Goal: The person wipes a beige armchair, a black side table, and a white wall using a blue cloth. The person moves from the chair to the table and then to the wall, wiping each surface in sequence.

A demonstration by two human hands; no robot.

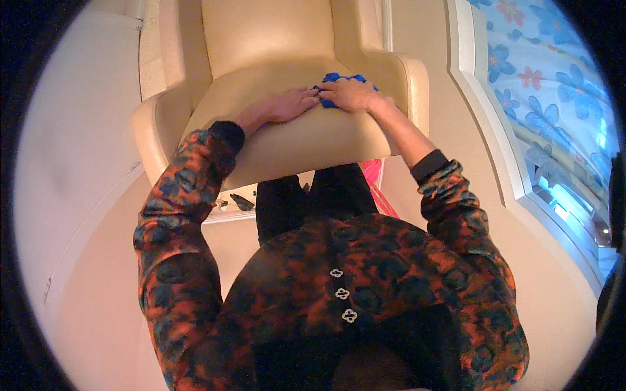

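Note:
A cream, leather-look armchair (pixel 313 141) stands before me, its seat towards me. My right hand (pixel 347 95) lies on a crumpled blue cloth (pixel 330 77), pressing it to the right part of the seat; parts of the cloth show past the fingers. Whether the fingers grip it or only rest on it is hard to see, though the palm faces down over it. My left hand (pixel 293 105) lies flat on the seat just left of the cloth, its fingertips close to those of my right hand, with nothing visible in it.
On the right is a window with a white frame (pixel 494 161) and a blue floral curtain (pixel 543 83). A pale wall (pixel 83 122) rises at the left. Below the chair, a dark object (pixel 241 202) lies at the left and something pink (pixel 374 178) shows at the right.

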